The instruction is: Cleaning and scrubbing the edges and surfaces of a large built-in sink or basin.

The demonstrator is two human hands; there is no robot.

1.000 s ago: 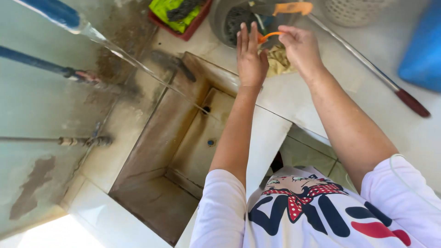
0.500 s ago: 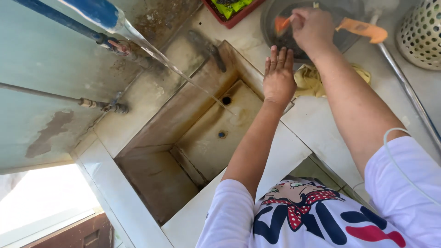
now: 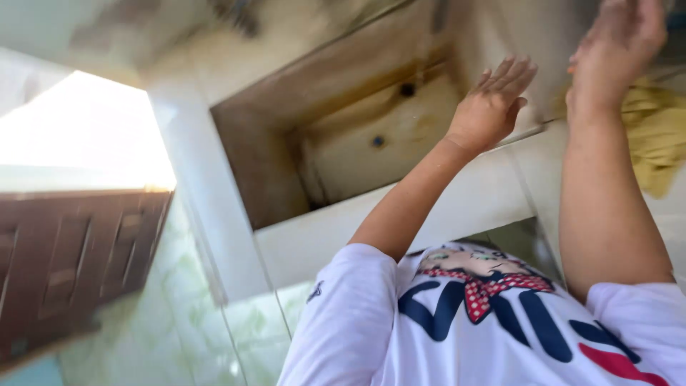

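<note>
One yellow cloth (image 3: 654, 139) beside two open hands: left hand (image 3: 493, 107), right hand (image 3: 614, 46).

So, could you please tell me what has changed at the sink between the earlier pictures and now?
The view has swung left and down: the pan, orange tool and basket have gone out of frame, and a brown shutter now shows at the left. The right hand no longer visibly holds the orange tool; it is blurred at the top edge. The left hand stays open and flat by the sink, and the yellow cloth stays put.
</note>
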